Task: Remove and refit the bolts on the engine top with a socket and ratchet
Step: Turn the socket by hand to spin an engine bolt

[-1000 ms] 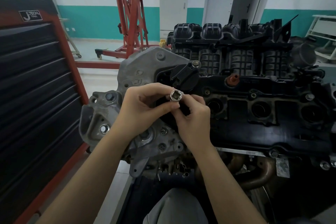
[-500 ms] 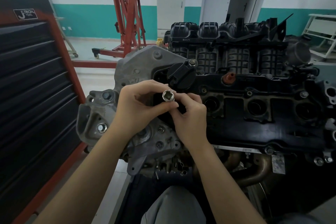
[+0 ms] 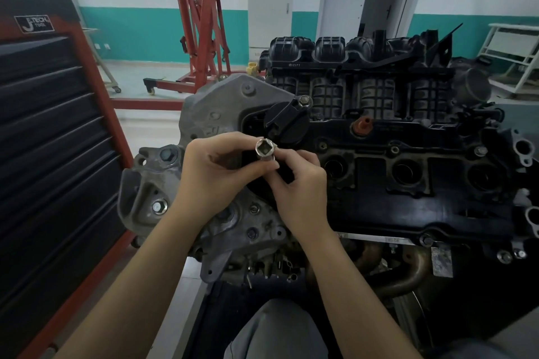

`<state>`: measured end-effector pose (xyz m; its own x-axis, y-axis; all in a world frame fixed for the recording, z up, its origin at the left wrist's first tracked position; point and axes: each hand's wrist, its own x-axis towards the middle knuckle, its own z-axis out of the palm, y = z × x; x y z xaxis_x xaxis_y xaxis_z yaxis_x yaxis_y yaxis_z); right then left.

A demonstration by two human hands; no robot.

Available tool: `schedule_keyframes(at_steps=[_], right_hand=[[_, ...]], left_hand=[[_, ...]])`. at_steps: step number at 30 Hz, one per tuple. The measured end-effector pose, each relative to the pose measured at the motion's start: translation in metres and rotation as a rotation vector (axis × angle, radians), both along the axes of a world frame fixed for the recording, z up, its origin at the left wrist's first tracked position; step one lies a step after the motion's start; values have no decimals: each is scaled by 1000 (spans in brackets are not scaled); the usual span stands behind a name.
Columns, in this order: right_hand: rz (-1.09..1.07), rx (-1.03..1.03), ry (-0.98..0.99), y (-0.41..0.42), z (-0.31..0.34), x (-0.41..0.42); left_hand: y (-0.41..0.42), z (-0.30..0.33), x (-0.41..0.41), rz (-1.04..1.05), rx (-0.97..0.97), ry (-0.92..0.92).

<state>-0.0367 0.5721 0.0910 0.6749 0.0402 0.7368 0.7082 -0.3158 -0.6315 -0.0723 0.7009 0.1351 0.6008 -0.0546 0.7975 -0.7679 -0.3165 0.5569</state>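
Note:
A silver socket (image 3: 264,149) stands upright over the left end of the black engine top (image 3: 408,183), its square drive hole facing up. My left hand (image 3: 217,172) pinches its lower part between thumb and fingers. My right hand (image 3: 300,183) holds it from the right with curled fingertips. The socket's lower end is hidden by my fingers. A bolt head (image 3: 304,100) shows on the black oil cap bracket just behind. No ratchet is in view.
A black and red tool cabinet (image 3: 52,154) stands close on the left. A red engine hoist (image 3: 201,26) and a grey control cabinet (image 3: 269,0) are at the back. The grey timing cover (image 3: 221,105) carries several bolts. Open spark plug wells (image 3: 404,173) lie to the right.
Both hands keep hold of the socket. My view has shifted slightly, so the hands and engine sit a little lower and further left in frame.

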Motion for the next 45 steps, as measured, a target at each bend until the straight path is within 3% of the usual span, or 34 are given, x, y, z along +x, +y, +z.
schedule_keyframes(at_steps=[6,11,15,18,23,26,29,34,38,41,45], right_hand=[[-8,-2,-40,0,-1,2],[-18,24,-53,2,-1,2],[6,-18,-60,0,-2,2],[-8,-25,-59,-1,-2,2],[0,35,-79,1,0,2],[16,6,-117,1,0,3],[4,-33,-96,0,-2,4],[-21,26,-94,2,-1,3],[5,-8,-120,1,0,4],[-5,-42,-104,-1,-2,4],[-9,-5,-91,1,-3,3]], left_hand=[[3,0,-1,-181,-81,110],[0,0,1,-11,-29,-16],[1,0,-1,-115,-116,58],[1,2,-2,-182,-58,82],[-1,0,0,-1,-38,-3],[0,0,-1,-68,-106,51],[1,2,-1,-152,-47,82],[1,1,0,-26,-57,-2],[2,2,-2,-102,-101,47],[1,4,-2,-139,-28,59],[-1,4,-2,-26,20,13]])
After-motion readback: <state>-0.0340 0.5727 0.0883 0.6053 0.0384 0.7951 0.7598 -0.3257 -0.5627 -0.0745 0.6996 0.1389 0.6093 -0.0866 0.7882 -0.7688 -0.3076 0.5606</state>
